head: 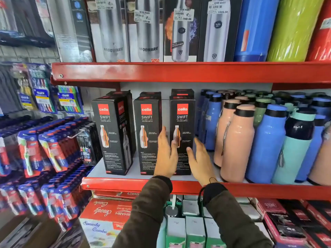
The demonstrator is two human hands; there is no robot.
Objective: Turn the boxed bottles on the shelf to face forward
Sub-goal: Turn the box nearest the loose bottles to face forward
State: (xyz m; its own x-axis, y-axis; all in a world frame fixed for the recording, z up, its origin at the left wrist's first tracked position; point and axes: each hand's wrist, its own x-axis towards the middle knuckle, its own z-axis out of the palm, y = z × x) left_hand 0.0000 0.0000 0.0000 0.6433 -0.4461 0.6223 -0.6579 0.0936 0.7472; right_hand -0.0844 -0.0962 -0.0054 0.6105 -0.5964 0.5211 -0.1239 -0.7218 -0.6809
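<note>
- Standing on the middle red shelf [125, 185] are three black boxed bottles, all upright; the left box [112, 136] is turned slightly so that a side panel shows, the middle box [147, 133] and the right box [183, 122] face forward.
- More black boxes stand behind each, toward 12 o'clock.
- Left hand [165, 154] is open, fingers straight and together, thumb lying on the right box's front; whether the palm presses the box's side, I cannot tell.
- Right hand [200, 161] is open at the box's 3 o'clock side, fingers spread, thumb near the front face, gripping nothing visibly.
- Peach bottles [236, 142] and blue bottles [266, 140] stand at 3 o'clock of the boxes.
</note>
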